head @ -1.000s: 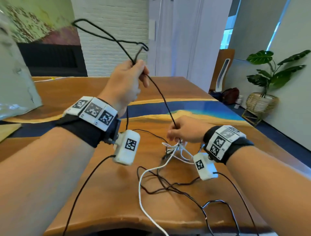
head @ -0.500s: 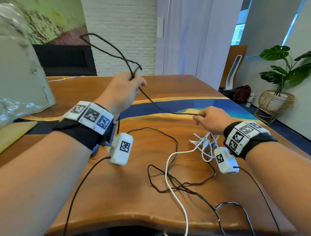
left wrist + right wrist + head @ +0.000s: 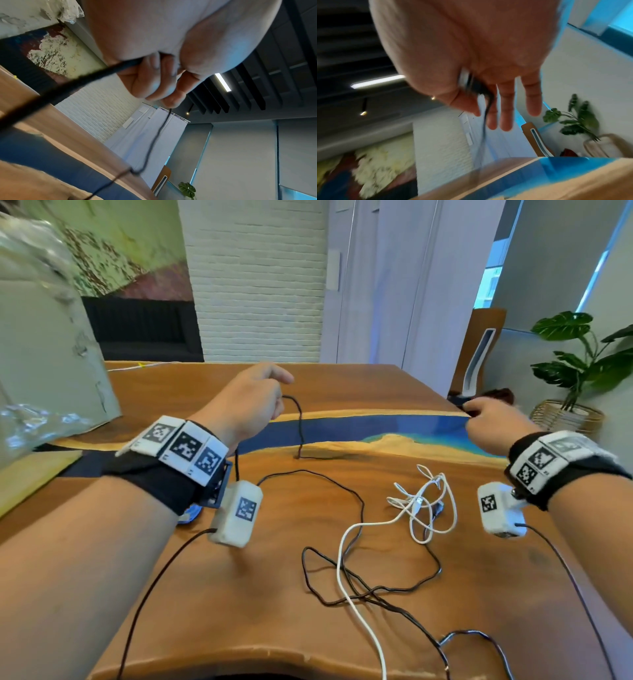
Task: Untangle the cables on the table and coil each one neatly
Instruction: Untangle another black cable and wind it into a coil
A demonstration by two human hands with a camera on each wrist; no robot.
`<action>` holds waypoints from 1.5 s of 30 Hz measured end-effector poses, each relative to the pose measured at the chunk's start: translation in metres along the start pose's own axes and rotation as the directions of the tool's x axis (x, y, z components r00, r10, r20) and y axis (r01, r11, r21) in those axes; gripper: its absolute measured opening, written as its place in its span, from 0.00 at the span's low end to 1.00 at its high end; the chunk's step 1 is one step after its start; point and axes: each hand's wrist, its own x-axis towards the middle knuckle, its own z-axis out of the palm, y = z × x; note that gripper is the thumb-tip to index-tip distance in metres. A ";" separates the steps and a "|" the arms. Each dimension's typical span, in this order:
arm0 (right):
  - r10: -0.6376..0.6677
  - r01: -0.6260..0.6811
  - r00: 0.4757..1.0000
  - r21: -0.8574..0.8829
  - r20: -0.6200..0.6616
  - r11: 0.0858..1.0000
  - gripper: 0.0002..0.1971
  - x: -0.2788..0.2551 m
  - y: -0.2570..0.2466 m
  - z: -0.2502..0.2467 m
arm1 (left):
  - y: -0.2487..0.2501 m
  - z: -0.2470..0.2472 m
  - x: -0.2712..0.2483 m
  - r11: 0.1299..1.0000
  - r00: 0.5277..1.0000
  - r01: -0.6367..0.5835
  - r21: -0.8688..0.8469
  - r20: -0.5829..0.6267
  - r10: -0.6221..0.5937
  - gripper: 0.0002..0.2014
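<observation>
Worktop (image 3: 342, 385): wood slab with a blue resin band across the middle, carrying all the cables.

Black cable (image 3: 300, 422): a second ago it rose in a tall loop above the left hand; that loop is gone. One strand drops from the left hand to the worktop by the blue band. More black cable lies in slack curves on the near wood and crosses the white one; whether that is the same cable cannot be told.

White cable (image 3: 346, 549): lies right of centre, loosely bunched at its far end, a long tail running off the near edge. Neither hand touches it.

Left hand (image 3: 251, 400): lower than before, fingers curled round the black cable, which passes through the fist in the wrist view.

Right hand (image 3: 489, 419): swung out to the right edge, well apart from the left. Thumb and forefinger pinch a dark plug end; the other fingers lie straight.

Judgement: one black length is drawn out and probably freed; coiling is not begun, and the near crossings remain.
</observation>
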 end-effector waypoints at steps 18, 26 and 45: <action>-0.599 0.436 0.799 0.636 0.052 0.637 0.07 -0.080 -0.132 -0.004 | -0.043 0.025 -0.032 0.987 0.932 0.018 -0.158 0.361 0.041 0.14; -0.462 0.365 0.887 0.582 0.020 0.727 0.09 -0.062 -0.099 0.000 | -0.049 0.023 -0.041 0.990 0.908 0.047 -0.132 0.419 0.013 0.24; -0.688 0.667 0.666 0.184 0.287 0.722 0.12 -0.126 -0.139 0.068 | -0.003 0.033 -0.024 0.777 0.990 -0.141 -0.614 -0.078 0.119 0.16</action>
